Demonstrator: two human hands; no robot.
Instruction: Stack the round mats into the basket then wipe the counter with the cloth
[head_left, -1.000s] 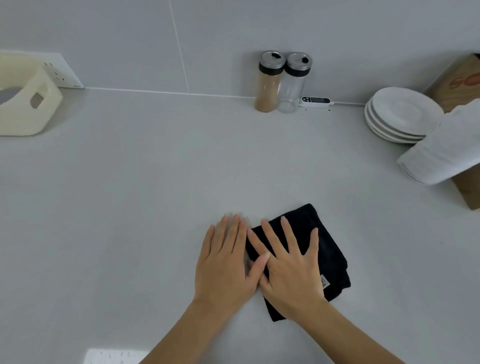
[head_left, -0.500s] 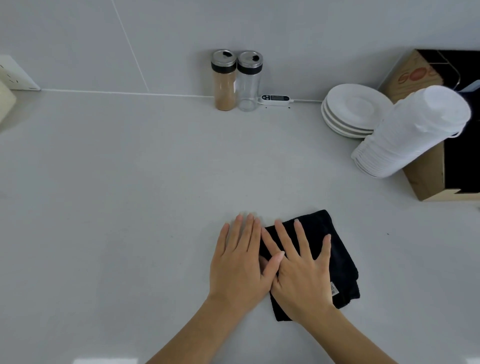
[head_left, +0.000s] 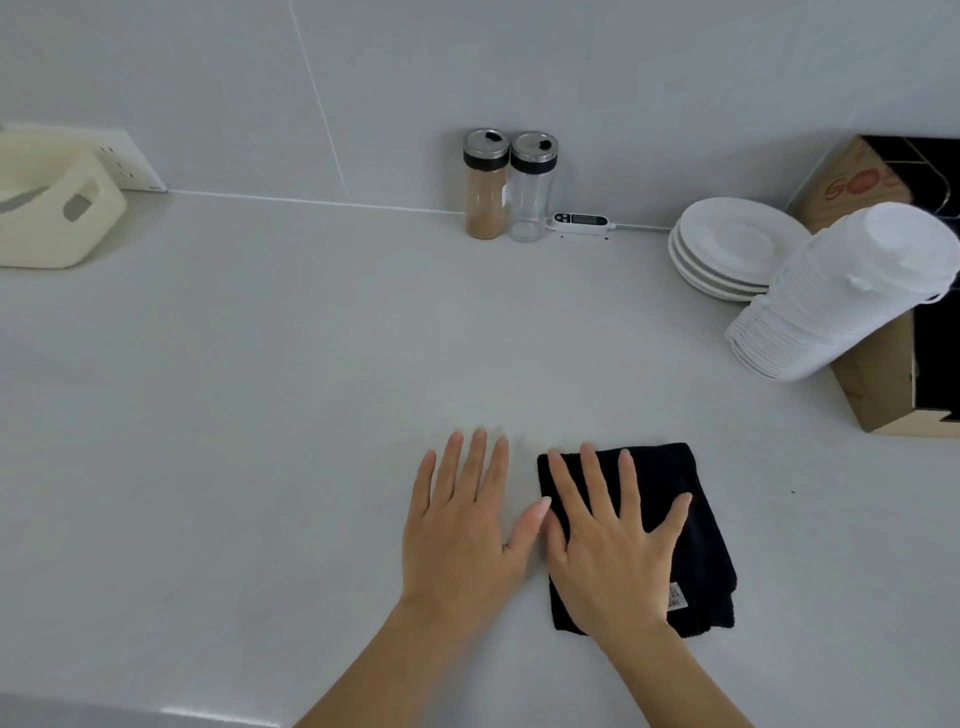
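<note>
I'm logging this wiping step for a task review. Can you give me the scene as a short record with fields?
surface: pale grey counter
cloth: folded black cloth, flat on the counter near the front edge
right hand: right hand spread flat on the cloth
left hand: left hand flat on the bare counter, beside the cloth
basket: cream plastic basket, far left by the wall
back wall: two glass shaker jars, one with brown powder
right side: stack of white plates
</note>
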